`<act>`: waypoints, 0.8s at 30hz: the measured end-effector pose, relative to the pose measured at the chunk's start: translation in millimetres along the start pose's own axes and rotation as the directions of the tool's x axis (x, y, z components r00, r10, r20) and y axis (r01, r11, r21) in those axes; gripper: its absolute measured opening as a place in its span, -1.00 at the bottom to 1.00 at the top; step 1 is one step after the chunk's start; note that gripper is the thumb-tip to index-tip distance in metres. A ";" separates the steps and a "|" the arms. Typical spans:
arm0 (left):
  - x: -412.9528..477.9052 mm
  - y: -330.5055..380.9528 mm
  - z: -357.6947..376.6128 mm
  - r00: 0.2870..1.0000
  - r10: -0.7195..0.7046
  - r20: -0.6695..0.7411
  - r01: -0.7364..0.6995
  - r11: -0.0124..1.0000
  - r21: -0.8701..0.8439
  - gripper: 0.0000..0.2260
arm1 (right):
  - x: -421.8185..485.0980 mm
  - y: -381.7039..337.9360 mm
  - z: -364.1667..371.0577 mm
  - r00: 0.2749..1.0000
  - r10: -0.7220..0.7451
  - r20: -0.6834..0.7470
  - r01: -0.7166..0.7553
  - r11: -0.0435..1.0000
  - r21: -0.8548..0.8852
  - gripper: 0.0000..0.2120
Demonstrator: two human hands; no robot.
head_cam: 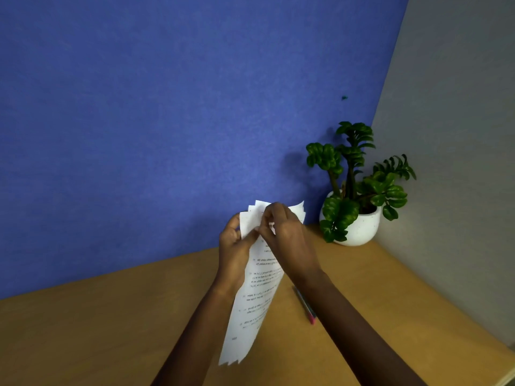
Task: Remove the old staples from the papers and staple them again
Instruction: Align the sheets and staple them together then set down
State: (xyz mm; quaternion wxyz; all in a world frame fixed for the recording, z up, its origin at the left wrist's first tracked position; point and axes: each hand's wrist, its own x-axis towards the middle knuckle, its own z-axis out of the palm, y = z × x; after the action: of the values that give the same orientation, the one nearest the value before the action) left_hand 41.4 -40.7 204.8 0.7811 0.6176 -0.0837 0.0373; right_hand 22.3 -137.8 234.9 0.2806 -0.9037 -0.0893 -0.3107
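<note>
Both hands [234, 246] [284, 232] raised, pinching papers [256, 296] (top corner)

Blue textured wall [167, 121] behind, grey wall [459, 135] at right, wooden bench [97, 330] below, potted plant [354, 190] in the corner

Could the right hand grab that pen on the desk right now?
Probably not at once. The right hand is busy pinching the top of the white printed paper stack, raised above the wooden desk. The dark pen with a pink end lies uncovered just beneath that forearm, so letting go first should free it.
</note>
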 end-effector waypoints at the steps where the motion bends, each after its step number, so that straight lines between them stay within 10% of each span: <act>1: 2.5 -2.9 -2.7 0.999 -0.037 -0.019 0.037 0.999 -0.028 -0.85 | -1.3 1.5 2.4 1.000 0.018 0.016 -0.018 1.000 0.019 -0.86; 10: 41.4 -46.7 -46.5 0.938 -0.336 -0.087 0.292 0.899 -0.326 -0.68 | -30.4 57.7 54.0 0.928 0.213 0.305 -0.160 0.969 -0.188 -0.76; 20: 55.3 -114.7 -84.3 0.867 -0.432 -0.250 0.412 0.902 -0.128 -0.69 | -101.4 111.9 110.0 0.566 0.433 0.701 -0.309 0.900 -0.306 -0.75; 24: 61.9 -129.6 -92.9 0.864 -0.405 -0.300 0.414 0.910 -0.035 -0.72 | -112.8 117.2 117.4 0.566 0.422 0.708 -0.289 0.906 -0.309 -0.72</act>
State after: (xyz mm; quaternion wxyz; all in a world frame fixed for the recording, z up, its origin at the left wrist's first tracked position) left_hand 131.1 16.4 70.7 0.7651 0.6203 0.1696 -0.0343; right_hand 32.5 -167.1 36.7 0.2008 -0.9673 0.0102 0.1549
